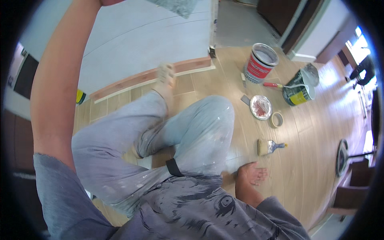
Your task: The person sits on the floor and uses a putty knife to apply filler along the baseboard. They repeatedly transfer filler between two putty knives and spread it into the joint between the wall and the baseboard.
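Note:
My left arm reaches up to the wall, and only a sliver of my left hand [112,1] shows at the top edge; its fingers are out of the picture. Near it, the corner of a grey-green speckled sheet [178,5] juts in over the pale blue wall [148,32]. Whether the hand holds that sheet cannot be seen. Low on the right, my right hand [252,174] rests by the wooden floor beside my hip, open with fingers apart and nothing in it. Closest to it lies a flat paintbrush [271,147] with pale bristles.
A red-labelled paint can [261,64], a dark bucket [296,90] with a red-handled roller frame [274,85], a smeared round lid [261,107] and a masking tape roll [276,119] are at right. My bent legs [200,132] face a wooden baseboard strip [150,78]. A doorway stands behind.

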`<state>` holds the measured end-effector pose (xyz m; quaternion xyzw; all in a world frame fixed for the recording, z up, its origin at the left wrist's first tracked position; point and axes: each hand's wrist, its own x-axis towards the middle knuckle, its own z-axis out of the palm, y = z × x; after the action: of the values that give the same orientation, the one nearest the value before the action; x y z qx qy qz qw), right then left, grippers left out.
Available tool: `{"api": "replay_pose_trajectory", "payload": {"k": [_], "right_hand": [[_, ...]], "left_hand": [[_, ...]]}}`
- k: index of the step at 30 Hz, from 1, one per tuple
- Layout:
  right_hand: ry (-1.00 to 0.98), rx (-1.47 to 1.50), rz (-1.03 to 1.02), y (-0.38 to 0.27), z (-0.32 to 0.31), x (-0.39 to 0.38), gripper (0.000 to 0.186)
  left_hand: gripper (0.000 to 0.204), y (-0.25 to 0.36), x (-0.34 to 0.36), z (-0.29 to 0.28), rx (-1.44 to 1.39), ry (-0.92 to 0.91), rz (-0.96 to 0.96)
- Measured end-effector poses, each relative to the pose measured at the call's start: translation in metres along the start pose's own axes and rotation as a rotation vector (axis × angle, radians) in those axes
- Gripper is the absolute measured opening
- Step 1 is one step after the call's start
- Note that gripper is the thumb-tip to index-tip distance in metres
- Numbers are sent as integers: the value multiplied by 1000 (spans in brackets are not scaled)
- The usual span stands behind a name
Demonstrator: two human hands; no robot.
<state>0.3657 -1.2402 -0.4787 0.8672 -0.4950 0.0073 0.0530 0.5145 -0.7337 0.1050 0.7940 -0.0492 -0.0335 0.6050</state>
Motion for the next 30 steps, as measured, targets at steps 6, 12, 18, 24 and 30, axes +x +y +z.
{"api": "replay_pose_trajectory", "payload": {"k": [6, 12, 18, 24, 30], "right_hand": [[25, 57, 128, 7, 1, -1, 72], [306, 826, 328, -3, -25, 53, 44], [112, 1390, -376, -144, -142, 137, 24], [-374, 1458, -603, -370, -193, 203, 59], [-1196, 1739, -597, -461, -204, 231, 84]], "left_hand": [[38, -57, -43, -58, -42, 228, 68], [40, -150, -104, -128, -105, 271, -48], [35, -234, -165, -164, -173, 257, -293], [32, -297, -197, -148, -458, 588, -334], [32, -315, -217, -166, -465, 705, -468]]}}
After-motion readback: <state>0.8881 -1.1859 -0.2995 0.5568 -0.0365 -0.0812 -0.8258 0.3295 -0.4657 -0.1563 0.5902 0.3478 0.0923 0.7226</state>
